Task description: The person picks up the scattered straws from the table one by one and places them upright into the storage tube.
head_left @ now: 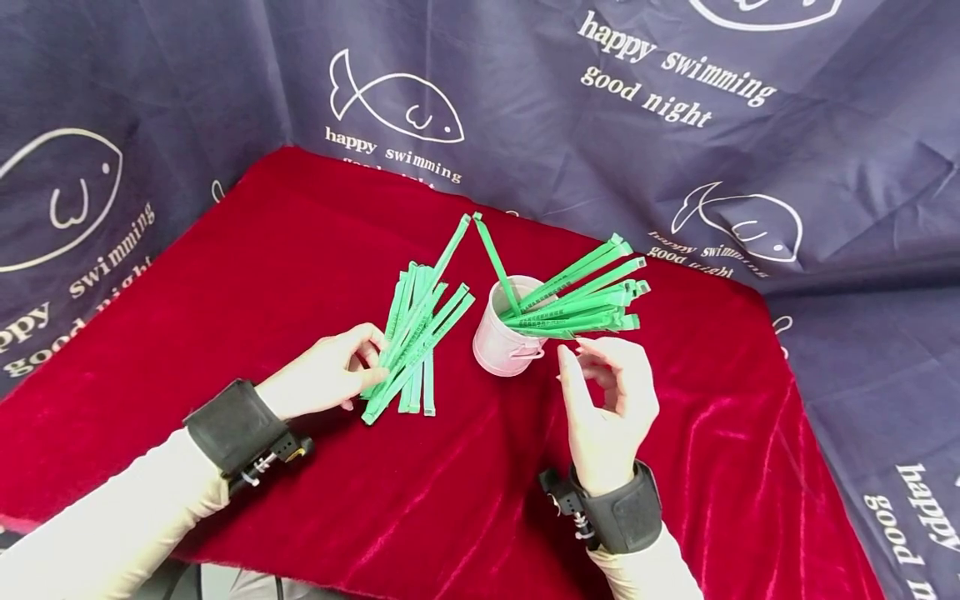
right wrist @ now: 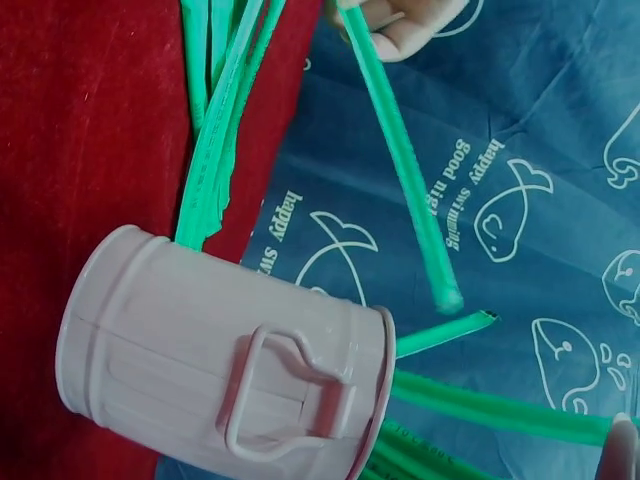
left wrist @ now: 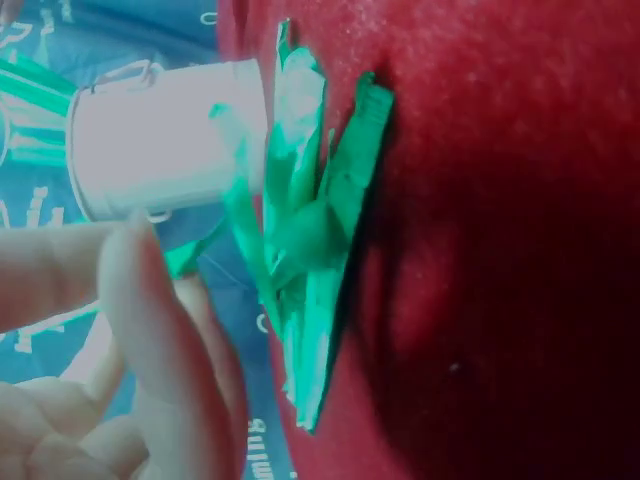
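Observation:
My left hand [head_left: 326, 375] pinches one long green wrapped straw [head_left: 452, 247] between thumb and fingers, its free end slanting up and away. Below it, a loose pile of green wrapped straws [head_left: 428, 392] lies on the red cloth. A small pale pink metal bucket [head_left: 498, 346] with side handles stands right of the pile. Several green wrapped straws [head_left: 581, 317] fan out of it to the right, and a single straw [head_left: 495, 258] leans the other way. Beside the bucket's right side, my right hand [head_left: 611, 404] holds nothing, fingers loosely bent, fingertips close under the fanned straws.
Red velvet cloth [head_left: 225, 292] covers the table. Behind it hangs a dark blue curtain [head_left: 525, 125] with white fish drawings and lettering. Each wrist carries a black strap [head_left: 236, 425] with a small camera mount.

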Tool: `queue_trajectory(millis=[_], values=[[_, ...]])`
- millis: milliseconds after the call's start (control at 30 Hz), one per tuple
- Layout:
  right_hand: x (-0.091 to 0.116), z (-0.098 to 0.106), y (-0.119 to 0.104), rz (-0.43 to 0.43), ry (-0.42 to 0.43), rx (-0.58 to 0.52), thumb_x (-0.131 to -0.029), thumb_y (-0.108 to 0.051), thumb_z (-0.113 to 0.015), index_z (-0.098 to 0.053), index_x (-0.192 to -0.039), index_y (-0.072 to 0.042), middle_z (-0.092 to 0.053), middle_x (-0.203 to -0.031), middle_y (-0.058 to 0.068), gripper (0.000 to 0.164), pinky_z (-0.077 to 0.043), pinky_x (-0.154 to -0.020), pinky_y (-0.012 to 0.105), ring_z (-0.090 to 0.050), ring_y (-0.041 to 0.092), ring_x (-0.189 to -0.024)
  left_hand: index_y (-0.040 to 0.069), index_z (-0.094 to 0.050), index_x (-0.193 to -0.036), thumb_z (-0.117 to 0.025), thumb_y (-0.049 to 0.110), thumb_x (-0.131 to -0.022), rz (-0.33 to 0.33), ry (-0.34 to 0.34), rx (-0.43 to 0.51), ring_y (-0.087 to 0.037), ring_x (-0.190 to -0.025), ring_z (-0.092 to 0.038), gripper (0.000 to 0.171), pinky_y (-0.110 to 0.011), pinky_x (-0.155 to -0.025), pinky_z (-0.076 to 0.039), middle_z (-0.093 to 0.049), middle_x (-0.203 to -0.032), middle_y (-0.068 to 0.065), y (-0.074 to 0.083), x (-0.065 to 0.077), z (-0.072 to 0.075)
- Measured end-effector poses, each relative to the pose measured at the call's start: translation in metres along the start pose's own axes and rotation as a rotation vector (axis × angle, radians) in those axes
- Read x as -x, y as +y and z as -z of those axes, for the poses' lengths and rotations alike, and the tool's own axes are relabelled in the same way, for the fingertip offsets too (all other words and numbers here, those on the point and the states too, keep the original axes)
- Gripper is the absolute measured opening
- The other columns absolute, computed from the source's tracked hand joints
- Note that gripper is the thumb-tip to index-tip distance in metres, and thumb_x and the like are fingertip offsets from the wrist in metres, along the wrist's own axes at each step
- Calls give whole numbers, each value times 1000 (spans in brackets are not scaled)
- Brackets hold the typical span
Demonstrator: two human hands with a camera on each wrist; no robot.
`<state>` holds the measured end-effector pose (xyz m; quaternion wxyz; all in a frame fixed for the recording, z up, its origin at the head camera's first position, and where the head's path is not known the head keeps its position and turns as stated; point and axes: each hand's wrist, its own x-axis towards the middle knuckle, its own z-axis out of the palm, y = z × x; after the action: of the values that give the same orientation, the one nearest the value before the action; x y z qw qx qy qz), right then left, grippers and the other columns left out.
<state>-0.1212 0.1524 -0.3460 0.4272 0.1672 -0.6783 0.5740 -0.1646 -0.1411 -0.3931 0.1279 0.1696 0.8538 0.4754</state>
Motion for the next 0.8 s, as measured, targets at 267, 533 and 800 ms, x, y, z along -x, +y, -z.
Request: queue_trajectory(millis=[267,533,800], values=[[2,-4,-7,-19,-98,-66,-80,13,-70,-63,-94,18,-67,-88,4,16,-58,-65,20,-66,8,-71,9,-59,-105,-68,9,-89,-179,143,-190,-11,-70,-58,19,-29,-64,-51,-60,-88,-1,14,2,-6],[1,-5,-9,-25,-199,-165,-82,11,-71,-61,-119,14,-73,-107,4,39,-58,-81,24,-71,15,-90,13,-63,-110,-69,10,-89,-373,251,-413,-13,-84,-60,22,-31,-73,-52,-63,-97,1,25,5,-17],[2,-7,-12,-47,-164,-283,-84,15,-66,-56,-121,17,-74,-106,6,38,-60,-79,29,-73,14,-87,18,-67,-106,-74,12,-87,-490,280,-491,-11,-86,-59,21,-31,-73,-55,-64,-94,4,29,3,-25]])
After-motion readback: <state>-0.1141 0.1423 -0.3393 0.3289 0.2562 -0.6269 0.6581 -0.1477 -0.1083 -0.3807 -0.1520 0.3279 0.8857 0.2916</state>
